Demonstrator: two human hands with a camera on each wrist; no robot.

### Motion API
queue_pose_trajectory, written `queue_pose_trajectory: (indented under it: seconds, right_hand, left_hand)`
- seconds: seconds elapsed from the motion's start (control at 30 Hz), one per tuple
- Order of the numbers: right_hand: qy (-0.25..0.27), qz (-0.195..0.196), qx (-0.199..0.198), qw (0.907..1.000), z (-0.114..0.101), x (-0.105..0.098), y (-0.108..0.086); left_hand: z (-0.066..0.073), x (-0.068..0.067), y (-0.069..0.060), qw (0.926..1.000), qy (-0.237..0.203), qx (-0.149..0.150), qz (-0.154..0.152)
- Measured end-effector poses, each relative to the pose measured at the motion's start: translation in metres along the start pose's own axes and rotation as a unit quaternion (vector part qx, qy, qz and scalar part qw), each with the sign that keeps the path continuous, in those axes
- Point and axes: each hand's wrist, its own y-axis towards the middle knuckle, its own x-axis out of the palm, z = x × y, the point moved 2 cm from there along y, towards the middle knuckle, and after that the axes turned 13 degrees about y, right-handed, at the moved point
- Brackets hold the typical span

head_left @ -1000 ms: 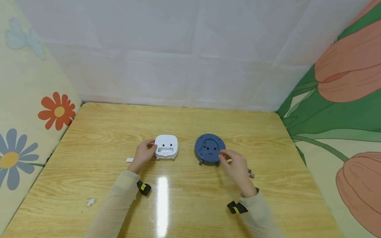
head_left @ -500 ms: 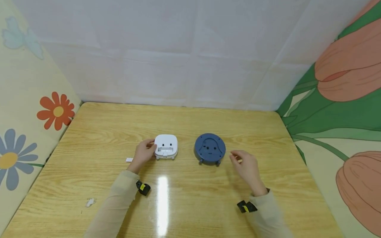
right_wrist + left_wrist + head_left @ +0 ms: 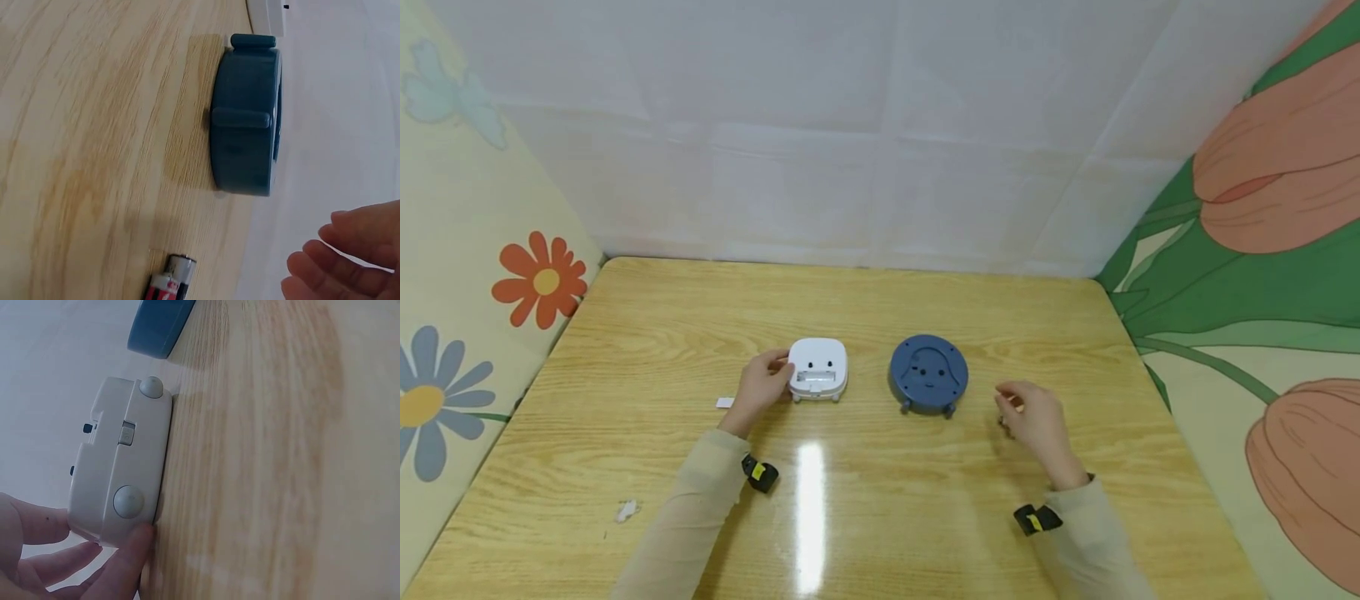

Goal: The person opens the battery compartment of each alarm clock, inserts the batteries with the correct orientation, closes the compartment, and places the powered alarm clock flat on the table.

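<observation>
A white clock (image 3: 817, 350) lies back side up, its battery slot (image 3: 816, 377) uncovered and two small knobs above the slot. My left hand (image 3: 762, 388) pinches its left edge between thumb and fingers; in the left wrist view the clock's round feet (image 3: 129, 502) face the camera. To the right lies a round dark blue clock (image 3: 929, 393), also back up, with two short feet. My right hand (image 3: 1036, 421) is off to its right, fingers loosely bent and holding nothing. Batteries (image 3: 180, 270) lie on the table near that hand, mostly hidden by it in the head view.
A small white cover (image 3: 725, 402) lies left of my left hand. Nearer the front left is a scrap of whitish material (image 3: 627, 510). The wooden table (image 3: 880, 300) meets a white cloth backdrop (image 3: 880, 167) behind, with flower-printed panels on both sides.
My right hand has drawn away from the blue clock's right edge and moved right, over the batteries. The left hand and both clocks have stayed in place.
</observation>
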Motion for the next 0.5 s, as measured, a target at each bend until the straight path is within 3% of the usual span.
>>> queue_pose_trajectory:
  seconds: [0.5]
  right_hand:
    - [-0.016, -0.100, 0.079, 0.9917, 0.031, -0.013, 0.002]
  left_hand:
    - [-0.002, 0.001, 0.001, 1.0000, 0.000, 0.003, 0.000]
